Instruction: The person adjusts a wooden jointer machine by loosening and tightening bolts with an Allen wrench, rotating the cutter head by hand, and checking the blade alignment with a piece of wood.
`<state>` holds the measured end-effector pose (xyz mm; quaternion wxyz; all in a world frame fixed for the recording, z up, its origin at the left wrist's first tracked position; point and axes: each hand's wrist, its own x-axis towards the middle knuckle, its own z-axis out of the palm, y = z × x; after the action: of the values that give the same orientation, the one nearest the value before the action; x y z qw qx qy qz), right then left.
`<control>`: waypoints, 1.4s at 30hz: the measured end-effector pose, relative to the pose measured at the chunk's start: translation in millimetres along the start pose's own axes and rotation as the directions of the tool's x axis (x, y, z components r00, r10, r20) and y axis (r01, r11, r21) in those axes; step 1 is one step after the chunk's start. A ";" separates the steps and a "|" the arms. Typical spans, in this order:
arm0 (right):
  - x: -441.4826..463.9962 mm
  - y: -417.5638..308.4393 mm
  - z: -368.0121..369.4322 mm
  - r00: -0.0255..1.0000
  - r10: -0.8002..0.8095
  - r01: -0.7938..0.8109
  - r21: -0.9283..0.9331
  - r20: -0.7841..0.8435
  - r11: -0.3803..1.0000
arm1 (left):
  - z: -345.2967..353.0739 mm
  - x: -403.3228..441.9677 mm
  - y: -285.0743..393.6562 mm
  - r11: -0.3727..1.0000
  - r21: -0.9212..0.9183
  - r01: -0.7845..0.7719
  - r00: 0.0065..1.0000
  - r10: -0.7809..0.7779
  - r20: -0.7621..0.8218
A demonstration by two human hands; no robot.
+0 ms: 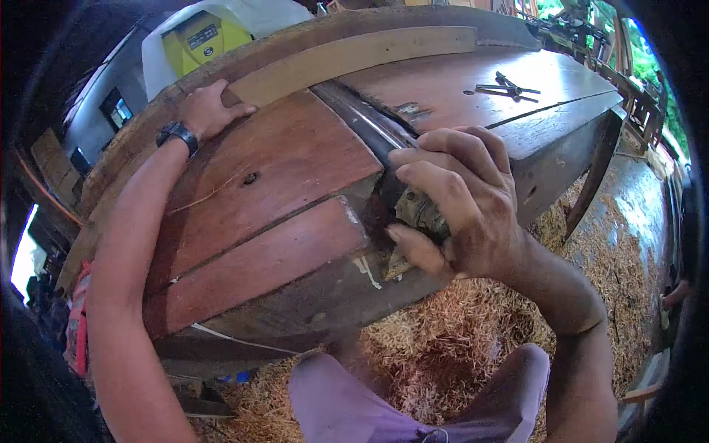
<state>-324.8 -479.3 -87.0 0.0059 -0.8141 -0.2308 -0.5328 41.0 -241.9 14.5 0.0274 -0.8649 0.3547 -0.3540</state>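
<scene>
My left hand (210, 111), a dark watch on its wrist, lies at the left end of a long light wooden strip (354, 59), thumb stretched out along the bench top. My right hand (465, 196) is at the front of the slot between the wooden table halves, its fingers curled round a dark, worn metal part (419, 210). My fingers hide most of this part, so what exactly they grip is unclear. A shiny metal cylinder (369, 122) lies in the slot behind them. The reddish-brown wooden top (288, 162) spreads to the left of the slot.
A metal tool with thin crossed legs (508, 88) lies on the right table half. A heavy curved plank (295, 33) runs along the back, with a yellow-green object (203, 44) partly wrapped in white behind it. Wood shavings (443, 332) cover the floor around my knees.
</scene>
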 end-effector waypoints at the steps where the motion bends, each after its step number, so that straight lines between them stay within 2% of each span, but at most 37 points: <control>1: -0.6 -0.3 1.5 1.000 0.012 -0.012 -0.005 -0.018 1.000 | 2.0 1.4 -1.1 1.000 -0.006 -0.004 1.000 0.004 0.002; 5: 1.3 -1.8 3.0 0.999 0.027 -0.030 -0.077 -0.045 0.997 | -14.8 -1.8 10.2 0.999 0.018 0.047 0.993 -0.048 0.107; 8: 1.6 -3.6 3.4 0.996 0.052 -0.059 -0.097 -0.066 0.994 | -14.1 -3.7 10.8 0.999 0.016 0.050 0.996 -0.051 0.071; 11: 1.9 -3.8 4.3 0.995 0.054 -0.063 -0.113 -0.083 0.992 | -7.8 -2.9 5.6 1.000 -0.029 -0.009 1.000 0.010 0.019; 14: 0.3 -3.0 3.2 0.996 0.044 -0.051 -0.095 -0.074 0.994 | -5.1 0.4 1.3 0.998 -0.067 0.011 0.998 -0.006 0.068; 20: -1.5 -2.2 4.5 0.996 0.035 -0.043 -0.084 -0.086 0.996 | -11.8 -1.7 7.2 0.999 0.008 0.044 0.996 -0.045 0.081; 26: 0.5 -4.6 0.5 0.998 0.048 -0.052 -0.091 -0.049 0.994 | -1.4 2.1 0.6 0.999 0.007 0.032 0.998 -0.033 0.062; 29: 0.7 -5.8 -1.1 0.998 0.049 -0.052 -0.082 -0.034 0.995 | -0.2 5.8 -1.1 0.998 0.059 0.038 0.993 -0.044 0.110; 32: 1.5 -4.8 -0.6 0.999 0.034 -0.035 -0.094 -0.014 0.995 | 0.0 3.3 -1.4 0.999 0.002 0.045 0.994 -0.045 0.095; 35: 4.0 -8.2 -6.3 0.996 0.071 -0.065 -0.101 0.058 0.993 | 10.1 -1.0 -15.7 0.994 0.054 -0.100 0.974 0.109 -0.199; 38: 4.8 -6.9 -5.9 0.996 0.062 -0.055 -0.099 0.063 0.994 | -38.6 -19.8 4.6 0.968 -0.082 -0.236 0.923 0.197 -0.330; 39: 3.6 -5.8 -4.6 0.998 0.052 -0.048 -0.087 0.045 0.995 | -63.6 -29.8 18.1 0.938 -0.277 -0.206 0.975 0.172 -0.144; 40: 2.1 -4.8 -2.8 0.999 0.046 -0.044 -0.076 0.028 0.996 | -93.1 -42.6 34.4 0.880 -0.455 -0.137 0.982 0.179 0.052; 41: 1.7 -4.4 -3.2 0.999 0.039 -0.038 -0.068 0.012 0.997 | -115.0 -58.3 46.8 0.796 -0.605 -0.030 0.946 0.218 0.239; 42: 3.2 -5.4 -5.7 0.999 0.043 -0.042 -0.043 0.029 0.998 | -128.0 -79.0 55.6 0.722 -0.692 -0.021 0.931 0.267 0.250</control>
<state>-330.7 -474.8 -83.0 -0.0035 -0.8266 -0.2019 -0.5252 -112.1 -207.4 46.8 -0.2025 -0.8308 0.5163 -0.0460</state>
